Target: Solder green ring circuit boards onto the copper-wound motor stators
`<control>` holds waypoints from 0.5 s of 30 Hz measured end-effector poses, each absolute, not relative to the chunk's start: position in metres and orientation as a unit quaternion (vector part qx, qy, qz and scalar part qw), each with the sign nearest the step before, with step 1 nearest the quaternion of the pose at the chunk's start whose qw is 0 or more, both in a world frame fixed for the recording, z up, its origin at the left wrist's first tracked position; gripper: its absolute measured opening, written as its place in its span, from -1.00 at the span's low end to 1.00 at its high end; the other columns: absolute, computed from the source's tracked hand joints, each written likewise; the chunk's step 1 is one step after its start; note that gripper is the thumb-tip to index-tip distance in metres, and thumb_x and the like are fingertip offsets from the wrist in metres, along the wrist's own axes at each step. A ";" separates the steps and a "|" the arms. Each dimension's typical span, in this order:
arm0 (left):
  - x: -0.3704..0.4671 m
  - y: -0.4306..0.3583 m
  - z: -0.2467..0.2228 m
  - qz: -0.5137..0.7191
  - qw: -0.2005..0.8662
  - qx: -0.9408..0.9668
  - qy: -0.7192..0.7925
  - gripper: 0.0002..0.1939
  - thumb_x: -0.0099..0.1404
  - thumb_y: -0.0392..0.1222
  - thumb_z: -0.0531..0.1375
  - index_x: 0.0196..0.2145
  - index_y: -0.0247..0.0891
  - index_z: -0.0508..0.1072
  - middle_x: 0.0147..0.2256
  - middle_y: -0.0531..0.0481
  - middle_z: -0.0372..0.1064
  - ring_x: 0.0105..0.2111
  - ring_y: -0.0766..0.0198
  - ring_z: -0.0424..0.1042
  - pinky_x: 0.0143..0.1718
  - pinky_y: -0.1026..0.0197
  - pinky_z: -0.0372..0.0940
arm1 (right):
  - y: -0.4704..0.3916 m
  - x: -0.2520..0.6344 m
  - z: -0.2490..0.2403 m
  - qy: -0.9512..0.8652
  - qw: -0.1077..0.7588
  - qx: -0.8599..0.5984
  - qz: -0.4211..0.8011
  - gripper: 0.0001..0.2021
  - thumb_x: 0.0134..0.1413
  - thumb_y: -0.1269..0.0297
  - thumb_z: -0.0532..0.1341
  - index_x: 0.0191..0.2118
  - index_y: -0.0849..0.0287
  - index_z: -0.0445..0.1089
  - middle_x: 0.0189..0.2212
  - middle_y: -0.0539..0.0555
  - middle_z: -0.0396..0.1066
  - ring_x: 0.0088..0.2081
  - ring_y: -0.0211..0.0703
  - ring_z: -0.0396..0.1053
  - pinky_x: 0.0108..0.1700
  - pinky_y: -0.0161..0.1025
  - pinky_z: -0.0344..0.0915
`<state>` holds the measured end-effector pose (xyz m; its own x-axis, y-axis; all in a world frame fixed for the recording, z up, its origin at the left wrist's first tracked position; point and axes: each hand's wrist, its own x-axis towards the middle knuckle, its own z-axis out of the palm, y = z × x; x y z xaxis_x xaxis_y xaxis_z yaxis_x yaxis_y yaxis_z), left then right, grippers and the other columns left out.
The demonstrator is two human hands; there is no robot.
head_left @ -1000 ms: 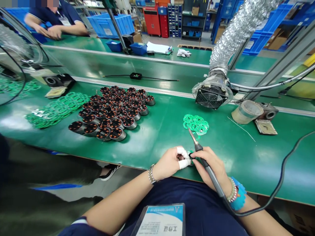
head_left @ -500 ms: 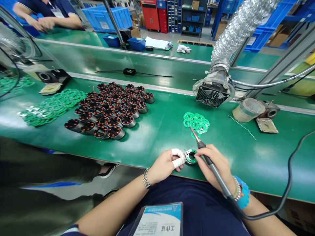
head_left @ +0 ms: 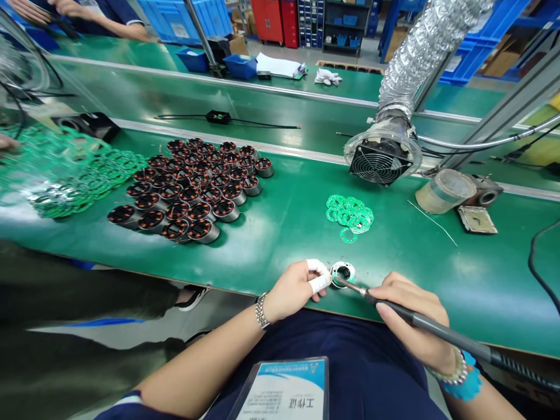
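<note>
My left hand point(head_left: 301, 281), with white tape on thumb and forefinger, is closed in a pinch at the left rim of a round motor part point(head_left: 349, 284) near the table's front edge. A green ring-shaped circuit board point(head_left: 350, 273) sits on top of that part. My right hand point(head_left: 415, 312) grips a soldering iron point(head_left: 431, 326) by its dark handle. The iron's tip points left and rests at the board's near left side, close to my left fingertips. Whatever lies between those fingertips is hidden.
Several motor parts with copper windings point(head_left: 190, 192) stand in rows to the left. Loose green ring boards point(head_left: 350, 214) lie beyond the workpiece, under a fan duct point(head_left: 378, 163). Further left, a co-worker's hand point(head_left: 6, 143) is near more boards point(head_left: 83, 181). At right are a jar point(head_left: 445, 191) and a sponge tray point(head_left: 478, 220).
My right hand has moved right and swung the soldering iron from pointing away to pointing left, its tip now at the board. At far left, green boards are moving in a blur.
</note>
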<state>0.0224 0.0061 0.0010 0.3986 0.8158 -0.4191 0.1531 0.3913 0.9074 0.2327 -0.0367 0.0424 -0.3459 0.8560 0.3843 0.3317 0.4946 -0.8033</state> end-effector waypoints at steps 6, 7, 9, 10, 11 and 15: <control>0.023 0.006 0.000 0.246 0.671 0.494 0.495 -0.86 0.11 -0.20 0.17 -0.50 -0.34 0.34 -0.61 0.07 0.30 -0.64 0.44 0.27 -0.58 0.38 0.23 | -0.035 0.232 0.040 -0.761 0.407 -0.396 0.314 -0.80 0.04 0.54 0.14 -0.21 0.26 0.43 -0.48 0.10 0.38 -0.43 -0.18 0.28 -0.42 -0.22 0.25; 0.023 0.006 0.000 0.246 0.671 0.493 0.496 -0.86 0.10 -0.20 0.17 -0.50 -0.34 0.34 -0.61 0.07 0.30 -0.64 0.44 0.27 -0.58 0.38 0.22 | -0.035 0.232 0.041 -0.761 0.408 -0.394 0.314 -0.80 0.04 0.54 0.14 -0.22 0.26 0.44 -0.48 0.10 0.38 -0.44 -0.18 0.28 -0.43 -0.22 0.25; 0.024 0.006 0.000 0.249 0.671 0.492 0.496 -0.86 0.10 -0.20 0.17 -0.51 -0.34 0.34 -0.62 0.08 0.30 -0.64 0.44 0.27 -0.58 0.38 0.22 | -0.036 0.232 0.041 -0.761 0.410 -0.393 0.312 -0.80 0.04 0.54 0.14 -0.22 0.26 0.44 -0.49 0.10 0.37 -0.44 -0.18 0.28 -0.44 -0.22 0.25; 0.024 0.006 0.000 0.250 0.671 0.491 0.496 -0.86 0.10 -0.20 0.17 -0.50 -0.34 0.35 -0.62 0.08 0.30 -0.65 0.44 0.27 -0.58 0.38 0.22 | -0.036 0.232 0.041 -0.761 0.412 -0.393 0.310 -0.79 0.04 0.53 0.14 -0.21 0.25 0.43 -0.49 0.10 0.37 -0.44 -0.18 0.28 -0.44 -0.22 0.25; 0.024 0.006 0.000 0.251 0.671 0.491 0.495 -0.86 0.09 -0.20 0.17 -0.50 -0.34 0.35 -0.62 0.08 0.30 -0.65 0.44 0.27 -0.58 0.37 0.22 | -0.036 0.232 0.041 -0.762 0.413 -0.393 0.309 -0.79 0.04 0.53 0.14 -0.21 0.25 0.43 -0.49 0.10 0.38 -0.45 -0.17 0.29 -0.44 -0.21 0.25; 0.024 0.006 0.000 0.253 0.671 0.487 0.498 -0.85 0.09 -0.19 0.18 -0.51 -0.34 0.35 -0.62 0.08 0.30 -0.66 0.44 0.27 -0.59 0.37 0.21 | -0.035 0.231 0.042 -0.766 0.412 -0.391 0.301 -0.79 0.04 0.52 0.13 -0.20 0.23 0.43 -0.50 0.09 0.38 -0.45 -0.16 0.30 -0.44 -0.20 0.26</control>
<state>0.0238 0.0060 -0.0001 0.3751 0.8249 -0.4228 0.1459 0.3978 0.9058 0.2313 -0.0348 0.0416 -0.3554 0.8472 0.3949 0.3509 0.5125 -0.7837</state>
